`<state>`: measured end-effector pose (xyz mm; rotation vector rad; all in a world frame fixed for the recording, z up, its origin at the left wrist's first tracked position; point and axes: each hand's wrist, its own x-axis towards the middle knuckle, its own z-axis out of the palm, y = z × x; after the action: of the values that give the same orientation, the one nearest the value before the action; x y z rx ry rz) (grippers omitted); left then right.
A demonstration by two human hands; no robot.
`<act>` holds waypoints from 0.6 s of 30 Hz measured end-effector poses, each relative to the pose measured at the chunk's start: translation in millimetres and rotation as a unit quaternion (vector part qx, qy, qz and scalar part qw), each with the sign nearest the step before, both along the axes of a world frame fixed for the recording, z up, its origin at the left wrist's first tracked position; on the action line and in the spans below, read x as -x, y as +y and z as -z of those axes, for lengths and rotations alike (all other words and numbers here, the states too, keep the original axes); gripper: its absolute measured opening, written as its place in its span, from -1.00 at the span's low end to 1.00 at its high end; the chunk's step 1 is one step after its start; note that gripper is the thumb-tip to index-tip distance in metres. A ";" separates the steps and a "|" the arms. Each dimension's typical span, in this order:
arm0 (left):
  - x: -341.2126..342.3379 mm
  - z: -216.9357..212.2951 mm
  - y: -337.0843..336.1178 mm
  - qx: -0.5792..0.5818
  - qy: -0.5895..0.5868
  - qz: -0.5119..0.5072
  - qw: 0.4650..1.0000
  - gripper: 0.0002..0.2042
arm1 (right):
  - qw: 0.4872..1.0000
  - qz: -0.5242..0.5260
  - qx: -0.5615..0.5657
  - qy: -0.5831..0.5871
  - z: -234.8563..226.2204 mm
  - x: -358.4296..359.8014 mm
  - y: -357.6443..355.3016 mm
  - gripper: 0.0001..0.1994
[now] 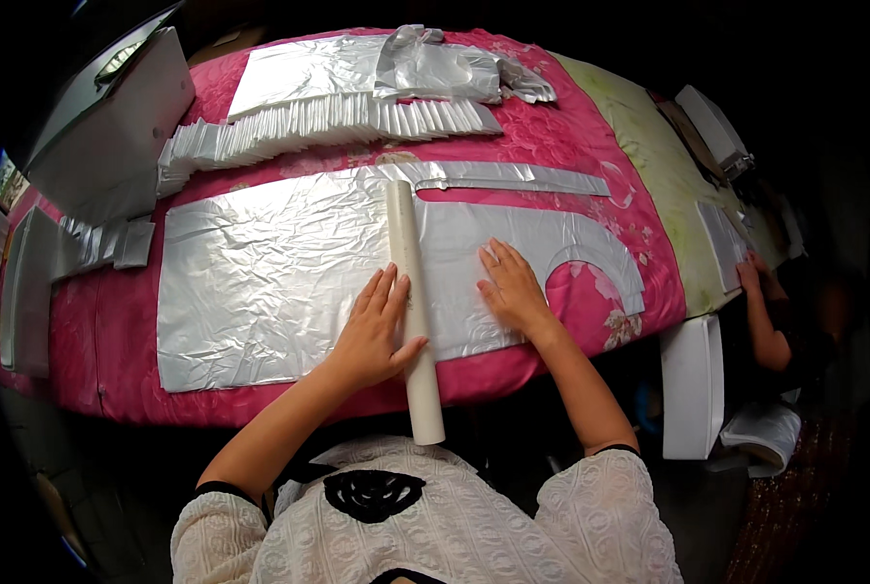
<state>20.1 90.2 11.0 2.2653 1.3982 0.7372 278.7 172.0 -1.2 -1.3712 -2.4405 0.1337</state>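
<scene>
Across silvery plastic (pixel 260 292) — pale tube (pixel 415 313) (folded row (pixel 304 127) beyond).

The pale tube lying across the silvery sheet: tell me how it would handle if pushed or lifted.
The tube would probably roll if pushed sideways, since it looks round and smooth. It seems stiff: its near end juts past the pink cloth without visible sagging. Its weight cannot be judged from here.
</scene>
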 end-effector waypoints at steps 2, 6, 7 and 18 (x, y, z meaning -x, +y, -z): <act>-10.4 -0.6 -1.0 -0.002 0.022 -0.023 0.999 -0.24 | 0.999 0.054 -0.003 0.007 9.7 -47.9 22.7 -0.52; -25.5 -2.5 -3.1 -0.009 0.043 -0.061 0.997 -0.24 | 0.977 0.211 -0.006 -0.011 11.6 -146.3 52.7 -0.57; -27.9 -4.1 -4.3 -0.006 0.050 -0.073 0.996 -0.24 | 0.965 0.260 -0.004 -0.027 11.0 -165.0 56.1 -0.59; -35.5 7.7 1.9 0.003 0.023 -0.144 0.989 -0.24 | 0.899 0.438 0.005 0.003 -6.8 -178.7 55.2 -0.73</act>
<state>55.7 92.1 3.3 2.1102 1.7716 0.7693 457.4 227.2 5.5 -2.2991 -1.5870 -0.0741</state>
